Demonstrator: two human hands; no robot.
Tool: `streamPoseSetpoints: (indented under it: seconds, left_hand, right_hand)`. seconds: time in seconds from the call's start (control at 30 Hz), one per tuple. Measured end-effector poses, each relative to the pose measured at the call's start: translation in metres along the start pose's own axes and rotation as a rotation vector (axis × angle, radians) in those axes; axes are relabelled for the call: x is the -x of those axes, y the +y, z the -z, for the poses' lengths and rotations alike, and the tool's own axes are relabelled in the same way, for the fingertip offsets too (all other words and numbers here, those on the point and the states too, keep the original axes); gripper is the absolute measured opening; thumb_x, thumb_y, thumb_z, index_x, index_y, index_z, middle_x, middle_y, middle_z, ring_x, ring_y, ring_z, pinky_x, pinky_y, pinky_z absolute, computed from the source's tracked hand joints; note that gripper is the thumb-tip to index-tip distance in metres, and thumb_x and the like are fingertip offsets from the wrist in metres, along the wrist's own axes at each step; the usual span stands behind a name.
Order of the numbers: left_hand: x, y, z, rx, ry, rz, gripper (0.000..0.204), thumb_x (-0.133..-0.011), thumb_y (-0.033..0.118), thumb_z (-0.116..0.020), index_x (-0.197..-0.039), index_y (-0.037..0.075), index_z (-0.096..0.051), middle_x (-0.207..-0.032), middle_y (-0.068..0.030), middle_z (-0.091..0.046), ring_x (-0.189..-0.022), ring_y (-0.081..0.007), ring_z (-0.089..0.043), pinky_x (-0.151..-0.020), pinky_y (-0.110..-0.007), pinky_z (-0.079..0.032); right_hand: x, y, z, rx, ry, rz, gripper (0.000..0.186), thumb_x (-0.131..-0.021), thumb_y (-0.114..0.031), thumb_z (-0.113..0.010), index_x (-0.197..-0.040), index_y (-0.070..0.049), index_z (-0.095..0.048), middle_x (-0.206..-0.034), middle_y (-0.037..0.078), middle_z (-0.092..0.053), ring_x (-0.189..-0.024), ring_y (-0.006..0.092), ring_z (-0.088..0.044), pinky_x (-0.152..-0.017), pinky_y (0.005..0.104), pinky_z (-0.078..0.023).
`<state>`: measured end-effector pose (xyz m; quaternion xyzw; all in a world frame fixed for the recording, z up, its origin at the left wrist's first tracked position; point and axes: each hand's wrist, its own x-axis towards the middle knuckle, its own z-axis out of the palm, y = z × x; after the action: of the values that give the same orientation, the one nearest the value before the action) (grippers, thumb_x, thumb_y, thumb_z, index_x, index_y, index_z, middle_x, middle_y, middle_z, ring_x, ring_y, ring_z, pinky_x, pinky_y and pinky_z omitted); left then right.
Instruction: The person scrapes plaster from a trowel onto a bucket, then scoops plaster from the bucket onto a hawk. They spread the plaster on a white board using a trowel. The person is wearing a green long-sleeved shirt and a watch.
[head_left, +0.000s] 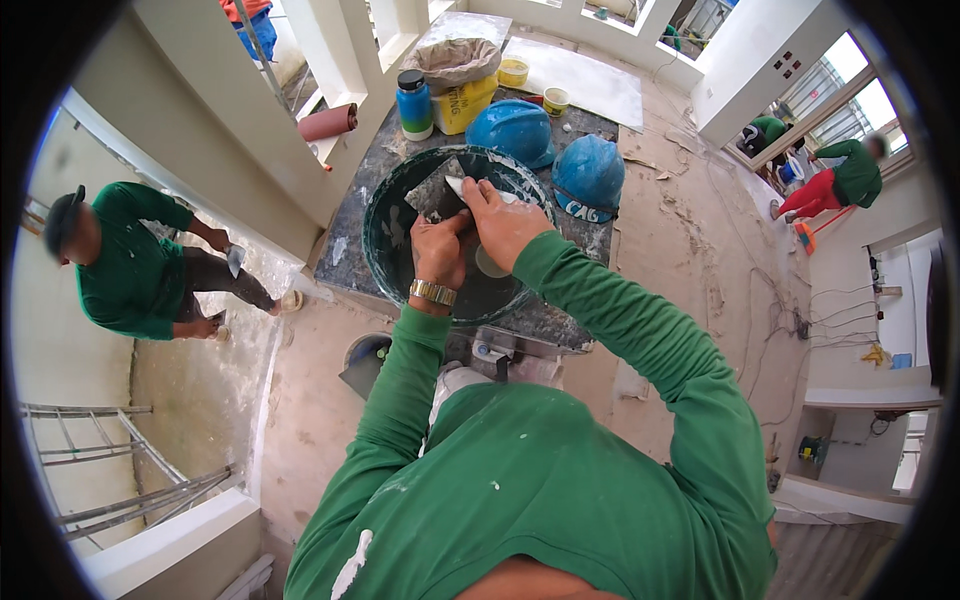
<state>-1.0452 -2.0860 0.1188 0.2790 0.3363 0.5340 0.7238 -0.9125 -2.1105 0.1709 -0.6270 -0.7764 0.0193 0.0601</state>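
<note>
Over a dark green basin with grey residue, my left hand grips a grey, plaster-caked flat tool. My right hand is closed on a pale scraper against that tool, its handle mostly hidden by my fingers. A round pale object shows in the basin below my hands. The basin sits on a dark, speckled work surface.
Behind are blue helmets, a bottle, a yellow sack and tubs. A co-worker holds tools at left; another stands right near a broom. Cables cross the floor. Metal ladder-like frames are lower left.
</note>
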Motion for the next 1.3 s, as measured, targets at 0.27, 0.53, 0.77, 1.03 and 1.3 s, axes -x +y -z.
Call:
streamPoseSetpoints:
  seconds: [0.27, 0.53, 0.77, 1.03, 1.3]
  left_hand:
    - [-0.004, -0.010, 0.003, 0.096, -0.076, -0.065, 0.032, -0.090, -0.002, -0.060, -0.121, -0.006, -0.061, -0.118, -0.0174, -0.067, -0.104, -0.0261, -0.067, -0.091, -0.041, -0.054]
    - [-0.020, -0.018, 0.019, 0.132, -0.054, -0.166, 0.029, -0.093, -0.002, -0.059, -0.122, 0.000, -0.063, -0.117, -0.0083, -0.069, -0.097, -0.0168, -0.067, -0.085, -0.030, -0.055]
    - [0.000, -0.001, -0.006, -0.878, 0.011, -0.820, 0.046, -0.082, -0.012, -0.050, -0.119, 0.008, -0.071, -0.141, -0.0198, -0.056, -0.136, -0.0342, -0.050, -0.107, -0.038, -0.044]
    - [0.017, 0.014, -0.003, -0.102, 0.148, -0.286, 0.054, -0.099, 0.003, -0.055, -0.150, 0.005, -0.038, -0.152, -0.0106, -0.043, -0.130, -0.0203, -0.052, -0.105, -0.037, -0.046]
    - [0.014, 0.029, 0.011, -0.155, -0.296, 0.016, 0.024, -0.100, 0.015, -0.061, -0.123, 0.008, -0.057, -0.115, -0.0027, -0.068, -0.103, -0.0181, -0.067, -0.088, -0.040, -0.055]
  right_hand:
    - [-0.016, -0.015, 0.007, -0.015, -0.031, -0.056, 0.057, -0.096, -0.015, -0.047, -0.148, 0.002, -0.030, -0.146, 0.035, -0.042, -0.104, 0.0397, -0.069, -0.082, 0.0451, -0.058]
    - [-0.008, -0.023, 0.039, -0.447, -0.132, -0.074, 0.057, -0.092, -0.006, -0.052, -0.146, -0.003, -0.034, -0.128, 0.029, -0.056, -0.086, 0.0359, -0.071, -0.064, 0.0434, -0.060]
    - [0.009, 0.021, 0.015, -1.830, 0.168, -0.367, 0.037, -0.099, -0.025, -0.061, -0.126, -0.003, -0.048, -0.099, 0.005, -0.060, -0.066, 0.0164, -0.064, -0.041, 0.0355, -0.058]
    - [0.028, 0.037, 0.000, -1.981, 0.176, -0.280, 0.044, -0.090, -0.006, -0.069, -0.129, -0.003, -0.049, -0.102, 0.006, -0.062, -0.077, 0.0171, -0.066, -0.046, 0.0366, -0.062]
    - [0.039, 0.031, 0.013, -1.833, 0.061, -0.229, 0.043, -0.096, -0.012, -0.064, -0.136, -0.005, -0.048, -0.109, 0.006, -0.062, -0.072, 0.0142, -0.065, -0.045, 0.0329, -0.059]
